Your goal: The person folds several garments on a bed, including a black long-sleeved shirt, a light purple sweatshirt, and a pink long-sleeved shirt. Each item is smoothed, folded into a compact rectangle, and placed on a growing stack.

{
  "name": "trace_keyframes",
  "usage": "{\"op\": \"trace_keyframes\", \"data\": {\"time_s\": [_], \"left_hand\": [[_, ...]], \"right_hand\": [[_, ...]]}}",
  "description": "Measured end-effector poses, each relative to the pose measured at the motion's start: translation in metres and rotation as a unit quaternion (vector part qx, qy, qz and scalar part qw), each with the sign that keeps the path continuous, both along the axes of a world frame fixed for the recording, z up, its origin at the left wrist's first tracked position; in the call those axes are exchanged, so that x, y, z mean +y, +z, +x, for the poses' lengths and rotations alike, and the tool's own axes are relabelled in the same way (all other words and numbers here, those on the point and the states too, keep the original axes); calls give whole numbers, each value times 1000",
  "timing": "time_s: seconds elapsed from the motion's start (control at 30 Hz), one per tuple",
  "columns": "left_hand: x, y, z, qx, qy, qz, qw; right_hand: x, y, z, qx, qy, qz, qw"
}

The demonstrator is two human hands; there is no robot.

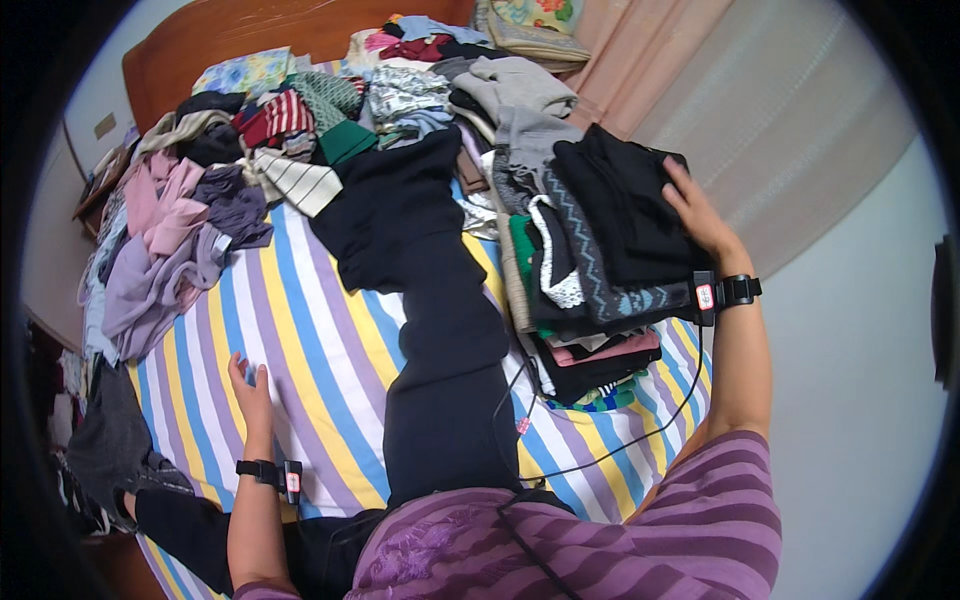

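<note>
My right hand [701, 214] rests on the right edge of a folded black garment [626, 199], thumb apart from the fingers, gripping nothing. That garment tops a tall stack of folded clothes; beneath it lies a dark grey knit with a blue zigzag pattern [581, 247]. My left hand [253, 394] hovers above the striped bedsheet [330, 420], its fingers apart and nothing in them. Between the hands, dark cloth [442, 322] runs from my lap across the bed. I cannot tell where trouser leg ends and loose garment begins.
Pink [161, 195] and lilac [161, 281] clothes lie heaped at left. More clothing, including a red-and-white striped piece [281, 120] and a grey sweater [517, 86], covers the bed before the wooden headboard [300, 34]. A black cable [622, 454] trails from my right wrist. Curtains [720, 112] hang at right.
</note>
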State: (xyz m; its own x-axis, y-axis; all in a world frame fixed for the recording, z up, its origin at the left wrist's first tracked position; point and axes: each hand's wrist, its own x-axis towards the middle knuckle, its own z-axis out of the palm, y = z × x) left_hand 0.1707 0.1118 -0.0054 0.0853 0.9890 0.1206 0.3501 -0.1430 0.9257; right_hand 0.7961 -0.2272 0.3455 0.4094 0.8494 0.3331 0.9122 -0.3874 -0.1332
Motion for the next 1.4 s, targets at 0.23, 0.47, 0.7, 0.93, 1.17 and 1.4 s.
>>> {"op": "trace_keyframes", "data": {"time_s": [0.23,0.47,0.7,0.93,1.17,1.4], "left_hand": [[-12,-30,-49,246,40,107,962],[-15,-41,-55,376,53,118,917],[-27,-27,-57,341,56,97,933],[-28,-19,-49,344,54,95,933],[-29,-16,-54,320,53,88,942],[-24,-11,-51,332,48,64,940]], "right_hand": [[10,32,-37,72,-69,3,995],[93,82,-169,96,126,203,966],[298,-41,-306,159,371,9,915],[417,-251,-354,310,383,-163,855],[462,-322,-414,330,343,-204,856],[519,-326,-425,333,327,-122,876]]}}
